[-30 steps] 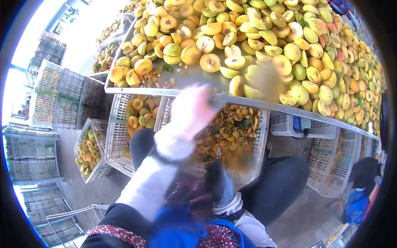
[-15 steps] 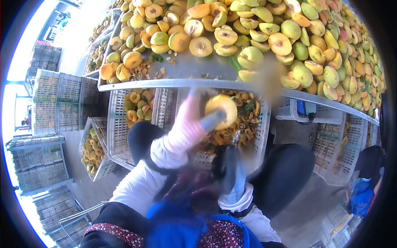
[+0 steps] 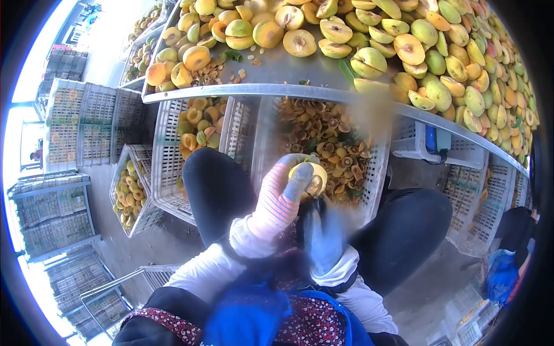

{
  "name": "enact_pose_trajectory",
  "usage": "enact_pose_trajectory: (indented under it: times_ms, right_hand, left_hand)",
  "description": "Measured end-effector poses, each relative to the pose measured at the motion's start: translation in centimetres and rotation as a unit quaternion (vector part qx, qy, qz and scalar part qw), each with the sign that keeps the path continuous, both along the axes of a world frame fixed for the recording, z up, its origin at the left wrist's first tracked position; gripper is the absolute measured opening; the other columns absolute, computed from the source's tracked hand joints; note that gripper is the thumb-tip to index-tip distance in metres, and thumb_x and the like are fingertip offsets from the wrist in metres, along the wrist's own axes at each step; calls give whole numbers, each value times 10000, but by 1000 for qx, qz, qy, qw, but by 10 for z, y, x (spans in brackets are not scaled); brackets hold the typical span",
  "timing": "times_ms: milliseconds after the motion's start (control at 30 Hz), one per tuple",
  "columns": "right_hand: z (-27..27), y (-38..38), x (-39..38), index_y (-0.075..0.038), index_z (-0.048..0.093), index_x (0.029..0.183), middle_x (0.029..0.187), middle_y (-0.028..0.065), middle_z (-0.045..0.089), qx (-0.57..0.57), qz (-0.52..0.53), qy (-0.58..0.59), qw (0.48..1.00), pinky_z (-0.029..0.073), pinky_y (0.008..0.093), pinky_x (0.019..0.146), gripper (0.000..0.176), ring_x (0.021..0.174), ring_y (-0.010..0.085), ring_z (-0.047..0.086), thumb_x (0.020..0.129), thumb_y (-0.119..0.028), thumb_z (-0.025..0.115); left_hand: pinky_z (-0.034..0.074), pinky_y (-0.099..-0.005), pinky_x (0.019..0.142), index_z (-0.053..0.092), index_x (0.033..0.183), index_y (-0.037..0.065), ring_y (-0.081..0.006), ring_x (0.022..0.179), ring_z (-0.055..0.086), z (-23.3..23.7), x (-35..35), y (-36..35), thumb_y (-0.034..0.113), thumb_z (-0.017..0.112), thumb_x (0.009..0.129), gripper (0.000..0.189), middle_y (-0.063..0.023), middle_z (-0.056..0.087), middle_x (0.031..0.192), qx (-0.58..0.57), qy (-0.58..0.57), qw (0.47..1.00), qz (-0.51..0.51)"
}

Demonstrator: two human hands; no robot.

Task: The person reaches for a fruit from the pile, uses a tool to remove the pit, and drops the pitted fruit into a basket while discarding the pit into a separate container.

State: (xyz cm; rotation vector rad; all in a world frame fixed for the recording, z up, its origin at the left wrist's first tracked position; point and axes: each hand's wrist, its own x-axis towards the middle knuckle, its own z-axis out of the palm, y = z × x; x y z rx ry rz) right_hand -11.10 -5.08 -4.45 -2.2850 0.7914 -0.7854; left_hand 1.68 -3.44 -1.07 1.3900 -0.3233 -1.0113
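My left hand point(image 3: 276, 196), in a striped glove with grey fingertips, is closed around a yellow peach half point(image 3: 311, 176). The cut face is turned towards my right hand, and a brown patch shows at its middle. My right hand point(image 3: 326, 236), in a blue glove, is smeared by motion just below the fruit. It grips a dark tool point(image 3: 311, 207), whose tip is blurred against the peach. Under both hands, between my knees, stands a crate point(image 3: 375, 179) holding pits and fruit scraps point(image 3: 334, 124).
A metal-edged table point(image 3: 242, 89) heaped with halved peaches point(image 3: 410, 49) lies ahead. To the left are a white crate of fruit point(image 3: 164, 150), a smaller one point(image 3: 130, 199) and stacked crates point(image 3: 81, 124). A person in dark and blue clothing point(image 3: 502, 277) is at far right.
My left hand has drawn back from near the table edge, bringing the peach half lower and closer to my right hand. The view has shifted slightly, with the table higher in it.
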Motion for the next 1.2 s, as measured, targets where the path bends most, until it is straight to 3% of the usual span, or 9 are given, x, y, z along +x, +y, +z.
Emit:
enact_pose_trajectory:
  times_ms: [333,400,433,467,567,667,800,1033,1200]
  right_hand:
    - [-6,0,-14,-22,552,1079,925,176,593,-42,83,-30,995,480,381,557,202,676,270,591,928,-155,540]
    - [1,-2,-13,-41,550,1022,819,123,577,289,86,-86,949,426,321,457,214,558,203,542,962,-238,493]
    - [17,-4,-15,-52,544,992,767,93,558,611,62,-113,781,381,288,411,245,502,171,501,975,-284,467]
    - [26,-5,-16,-63,538,961,714,62,539,852,29,-123,509,337,256,365,285,446,138,460,989,-329,442]
    - [12,-5,-12,-81,513,891,616,-6,444,930,128,-232,254,233,207,333,413,375,70,330,990,-456,371]
    - [6,-7,-10,-78,522,915,604,-13,401,928,194,-315,49,260,207,336,436,386,71,342,977,-486,382]
    - [6,-3,-4,-77,508,968,607,-16,401,902,224,-364,-52,306,213,347,427,402,56,368,989,-474,352]
    - [5,2,-3,-66,499,990,593,-12,413,893,239,-381,-26,346,194,323,443,385,53,372,985,-484,350]
    - [7,0,-3,-63,510,969,586,-6,404,899,228,-361,96,290,191,316,444,379,61,336,981,-483,368]
  left_hand:
    - [460,-223,719,588,1042,17,-74,783,557,3,11,7,228,535,952,236,-12,603,848,34,87,991,-101]
    - [458,-222,715,588,1042,17,-71,778,552,4,11,8,229,533,952,236,-10,601,843,39,17,992,-119]
    - [457,-221,714,588,1044,17,-69,776,550,3,8,9,232,532,953,240,-11,601,844,43,-45,991,-119]
    - [455,-221,713,589,1046,17,-67,775,548,0,5,10,235,530,954,244,-12,600,845,47,-107,986,-118]
    - [458,-227,718,583,1071,18,-68,791,554,-14,3,12,273,539,952,285,-20,610,858,-8,-84,990,-115]
    - [442,-210,681,583,1085,34,-59,750,539,-17,7,9,327,566,936,329,-12,610,850,-1,-2,990,-144]
    - [416,-205,636,606,1048,48,-41,705,503,-24,13,9,365,580,917,344,1,599,825,29,61,983,-172]
    - [474,-260,675,630,966,48,-146,726,595,-10,-10,8,436,588,867,403,-61,625,810,32,243,969,-2]
    - [471,-263,496,596,851,84,-122,520,539,-13,17,19,361,572,879,280,7,563,654,79,364,907,195]
